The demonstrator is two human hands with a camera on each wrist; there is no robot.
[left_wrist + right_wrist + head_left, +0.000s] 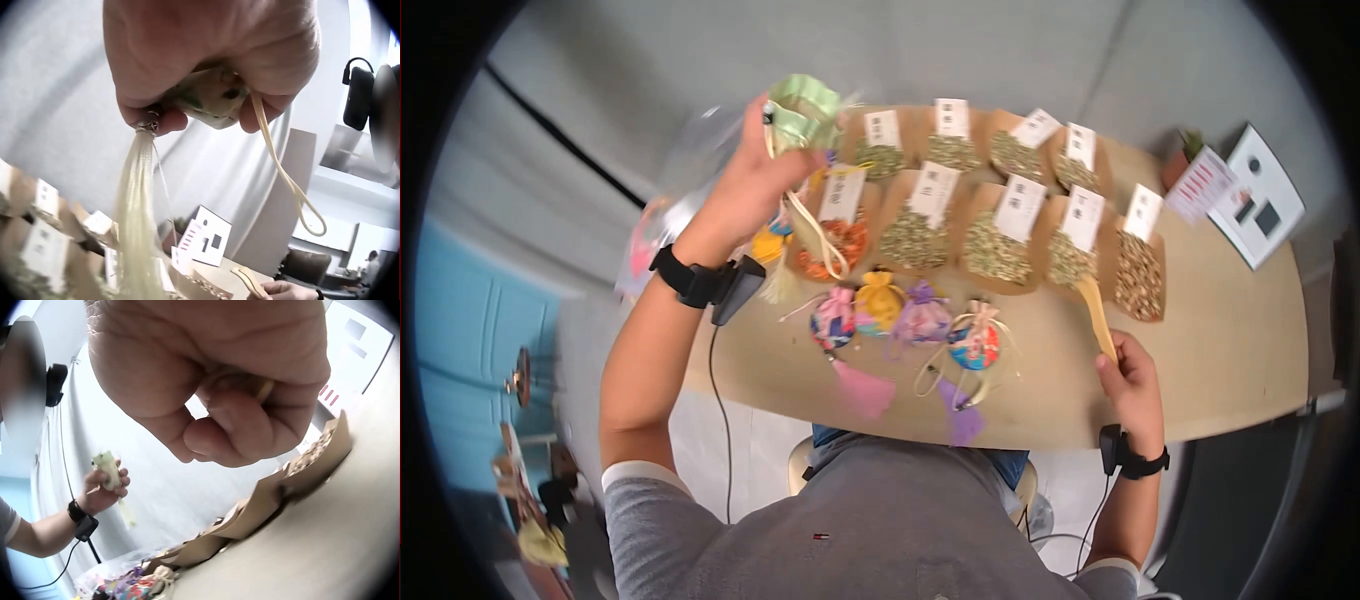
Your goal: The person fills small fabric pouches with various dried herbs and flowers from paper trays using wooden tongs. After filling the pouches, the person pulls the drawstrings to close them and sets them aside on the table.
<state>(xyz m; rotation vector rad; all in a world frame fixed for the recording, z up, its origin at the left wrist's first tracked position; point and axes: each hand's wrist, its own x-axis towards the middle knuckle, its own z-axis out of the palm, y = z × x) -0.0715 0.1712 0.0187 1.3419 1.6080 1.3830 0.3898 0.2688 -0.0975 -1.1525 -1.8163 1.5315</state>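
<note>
Raised at the back left, my left hand (770, 175) grips a light green drawstring pouch (805, 110), its gathered mouth facing up. A pale yellow tassel (136, 219) and a cream cord (281, 169) dangle below that hand. At the right front, my right hand (1138, 388) pinches the handle of a wooden scoop (1100, 320). The scoop's far end overlaps the near edge of a paper tray of dried green herb (1070, 262). In the right wrist view, my curled right fingers (231, 425) hide most of the handle.
Two rows of brown paper trays with dried herbs and white labels (935, 190) cover the back. Several filled sachets, including a yellow one (880, 302), lie in front on the table (1230, 350). A potted plant (1185, 160) and a white board (1262, 205) stand at right.
</note>
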